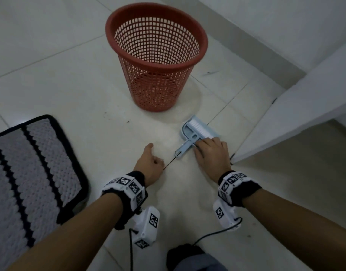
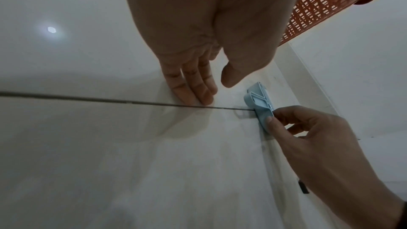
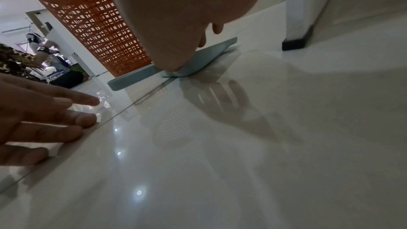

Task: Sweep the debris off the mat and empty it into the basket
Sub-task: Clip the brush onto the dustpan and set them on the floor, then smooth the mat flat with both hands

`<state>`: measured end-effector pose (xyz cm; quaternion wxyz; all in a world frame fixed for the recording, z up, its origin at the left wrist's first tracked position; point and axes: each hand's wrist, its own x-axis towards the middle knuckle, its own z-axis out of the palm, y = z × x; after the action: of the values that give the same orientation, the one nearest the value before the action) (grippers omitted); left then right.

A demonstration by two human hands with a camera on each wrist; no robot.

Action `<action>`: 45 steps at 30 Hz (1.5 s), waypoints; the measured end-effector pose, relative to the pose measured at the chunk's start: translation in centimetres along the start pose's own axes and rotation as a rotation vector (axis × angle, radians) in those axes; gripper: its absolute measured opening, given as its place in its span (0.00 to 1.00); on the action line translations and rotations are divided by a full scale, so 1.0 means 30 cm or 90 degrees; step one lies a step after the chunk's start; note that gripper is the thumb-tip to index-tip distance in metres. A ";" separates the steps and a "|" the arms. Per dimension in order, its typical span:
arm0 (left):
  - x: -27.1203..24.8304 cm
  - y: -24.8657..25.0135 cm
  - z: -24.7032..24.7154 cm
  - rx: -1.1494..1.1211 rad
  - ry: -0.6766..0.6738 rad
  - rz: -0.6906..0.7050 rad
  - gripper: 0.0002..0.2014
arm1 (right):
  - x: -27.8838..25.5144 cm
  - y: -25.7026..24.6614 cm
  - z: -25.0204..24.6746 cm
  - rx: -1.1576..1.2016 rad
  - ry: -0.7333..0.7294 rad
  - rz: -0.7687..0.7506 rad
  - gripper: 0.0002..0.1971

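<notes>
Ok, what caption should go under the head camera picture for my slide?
Right hand reaches onto a blue dustpan and brush beside the red basket; left hand idle, mat nearby.

Glossy pale tiled floor (image 1: pixel 50 65) meets white wall (image 1: pixel 285 20).

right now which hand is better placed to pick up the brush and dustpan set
Right. The right hand already has its fingers on the light blue dustpan with the brush nested in it. The left hand rests apart on the tiled floor, holding nothing.
</notes>
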<state>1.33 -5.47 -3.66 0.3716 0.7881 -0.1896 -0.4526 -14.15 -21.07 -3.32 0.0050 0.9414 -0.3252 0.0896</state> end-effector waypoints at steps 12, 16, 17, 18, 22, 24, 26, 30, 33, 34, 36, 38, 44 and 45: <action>-0.116 0.012 -0.096 0.139 -0.036 0.053 0.28 | 0.032 -0.131 -0.096 0.084 -0.036 -0.047 0.13; -0.233 -0.003 -0.253 0.357 -0.074 0.172 0.27 | 0.043 -0.339 -0.124 0.189 -0.133 -0.198 0.14; -0.264 -0.022 -0.303 0.413 -0.062 0.199 0.27 | 0.041 -0.397 -0.127 0.205 -0.162 -0.239 0.15; -0.297 -0.047 -0.356 0.462 -0.043 0.215 0.27 | 0.040 -0.454 -0.129 0.218 -0.190 -0.285 0.15; -0.435 -0.175 -0.564 0.605 -0.008 0.175 0.35 | 0.044 -0.664 -0.128 0.244 -0.287 -0.479 0.20; -0.502 -0.254 -0.650 0.669 0.020 0.158 0.40 | 0.050 -0.758 -0.127 0.238 -0.300 -0.571 0.21; -0.566 -0.338 -0.718 0.716 0.038 0.140 0.41 | 0.048 -0.843 -0.119 0.226 -0.300 -0.634 0.23; -0.655 -0.492 -0.773 0.732 0.075 0.032 0.46 | 0.016 -0.964 -0.085 0.157 -0.308 -0.701 0.36; -0.688 -0.591 -0.758 0.660 0.093 -0.079 0.52 | -0.031 -1.025 -0.047 0.074 -0.329 -0.705 0.46; -0.695 -0.636 -0.750 0.623 0.098 -0.127 0.54 | -0.046 -1.043 -0.036 0.058 -0.340 -0.688 0.49; -0.711 -0.714 -0.731 0.543 0.131 -0.192 0.56 | -0.070 -1.072 -0.014 0.050 -0.365 -0.633 0.51; -0.732 -0.770 -0.722 0.467 0.159 -0.211 0.56 | -0.090 -1.101 0.007 0.035 -0.388 -0.587 0.52; -0.719 -0.829 -0.778 0.440 0.193 -0.212 0.53 | -0.051 -1.211 0.045 -0.022 -0.439 -0.560 0.54; -0.707 -0.831 -0.797 0.432 0.198 -0.219 0.53 | -0.021 -1.233 0.045 -0.030 -0.438 -0.568 0.54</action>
<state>9.84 34.14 -2.89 0.0341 0.9452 -0.1353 -0.2952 8.26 8.38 -2.94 -0.0427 0.9622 0.1195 -0.2409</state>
